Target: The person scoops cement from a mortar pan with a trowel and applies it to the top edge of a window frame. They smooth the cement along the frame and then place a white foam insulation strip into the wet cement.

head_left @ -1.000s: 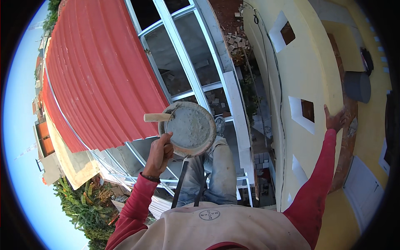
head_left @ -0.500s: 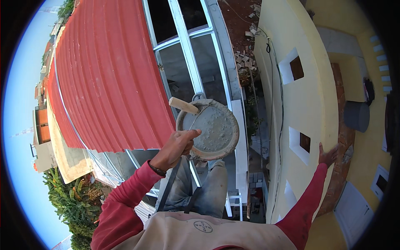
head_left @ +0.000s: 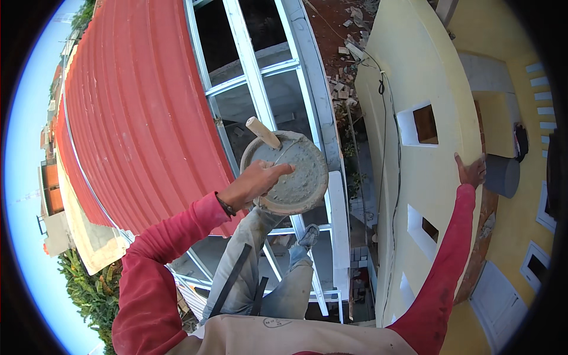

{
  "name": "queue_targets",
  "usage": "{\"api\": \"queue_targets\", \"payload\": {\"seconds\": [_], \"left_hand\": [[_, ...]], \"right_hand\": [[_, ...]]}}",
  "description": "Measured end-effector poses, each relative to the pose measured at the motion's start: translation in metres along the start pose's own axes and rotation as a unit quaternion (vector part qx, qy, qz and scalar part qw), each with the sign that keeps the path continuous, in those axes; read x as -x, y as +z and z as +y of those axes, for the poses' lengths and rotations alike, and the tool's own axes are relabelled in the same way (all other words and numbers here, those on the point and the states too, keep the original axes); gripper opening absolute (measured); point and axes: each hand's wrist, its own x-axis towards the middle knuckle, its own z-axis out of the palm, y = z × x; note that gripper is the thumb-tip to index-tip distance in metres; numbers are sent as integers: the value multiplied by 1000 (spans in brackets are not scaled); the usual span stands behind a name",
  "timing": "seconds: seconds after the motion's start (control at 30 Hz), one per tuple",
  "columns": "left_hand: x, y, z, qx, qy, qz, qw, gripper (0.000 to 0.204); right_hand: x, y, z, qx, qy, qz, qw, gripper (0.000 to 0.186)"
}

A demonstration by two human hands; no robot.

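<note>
My left hand (head_left: 258,182) is closed on the thin wire handle of a round bucket (head_left: 319,195), its thumb and fingers pinched together over the bucket. Wet grey mortar (head_left: 305,171) fills the bucket nearly to its crusted rim. A wooden tool handle (head_left: 262,132) sticks up from the mortar at the rim's far left; the rest of that tool is hidden. Out to the right, my right hand (head_left: 471,171) rests on the top edge of the yellow wall (head_left: 447,100), thumb apart from the fingers, holding no loose thing.
A red corrugated roof (head_left: 136,118) slopes away on the left. Light metal beams (head_left: 254,77) form an open frame under my feet, with deep gaps between them. Cables (head_left: 395,171) hang down the yellow wall, which has small square openings. Rubble (head_left: 340,89) lies far below.
I have stepped forward along the frame, and both legs show more. The bucket has shifted slightly left with my left hand. My right hand has slid farther forward along the wall top.
</note>
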Motion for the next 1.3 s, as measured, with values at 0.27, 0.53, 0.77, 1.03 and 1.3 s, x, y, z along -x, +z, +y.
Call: {"api": "queue_targets", "payload": {"seconds": [0.27, 0.53, 0.77, 1.03, 1.3], "left_hand": [[-126, -86, 79, -72, 60, 91, 991, 36], [-238, -145, 166, -108, 111, 134, 979, 34], [-310, -173, 206, -172, 145, 190, 956, 37], [-347, -177, 226, -106, 124, 133, 978, 40], [-357, -186, 217, -58, 129, 60, 988, 38]], "right_hand": [[12, -5, -5, 37, -86, 71, 993, 121], [18, -11, -2, 51, -113, 78, 989, 119], [16, -9, -4, 34, -100, 49, 993, 119], [21, -18, -5, 35, -126, 58, 990, 119], [20, -21, -15, 26, -141, 65, 988, 118]]}}
